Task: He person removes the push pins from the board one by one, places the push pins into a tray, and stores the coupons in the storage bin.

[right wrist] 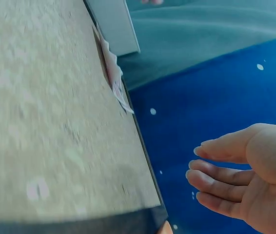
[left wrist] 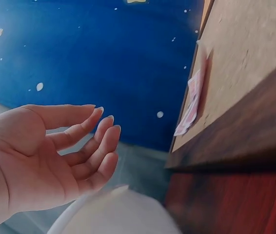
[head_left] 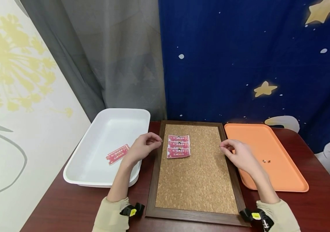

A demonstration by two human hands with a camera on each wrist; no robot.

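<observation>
Centrally on the dark red desk (head_left: 66,206) lies a framed cork board (head_left: 197,180), and on its upper left part sit three red coupons (head_left: 178,147) stacked in a short column, each overlapping the next, with small pins showing along their middle. Both hands hover at the board's two long edges, level with the coupons. The left hand (head_left: 141,149) is over the board's left frame, just beside the coupons, its fingers (left wrist: 91,141) loosely bent and holding nothing, as the left wrist view shows with the palm bare. The right hand (head_left: 240,154) is over the right frame, well apart from the coupons, its fingers (right wrist: 216,168) likewise relaxed and empty in the right wrist view. Left of the board stands a white tub (head_left: 95,174) with one more red coupon (head_left: 117,154) lying slanted on its floor. Right of the board lies an orange tray (head_left: 284,180) with a couple of small pins (head_left: 266,160) on it. Behind hang a grey curtain (head_left: 118,58) and a blue starry cloth (head_left: 255,58).
</observation>
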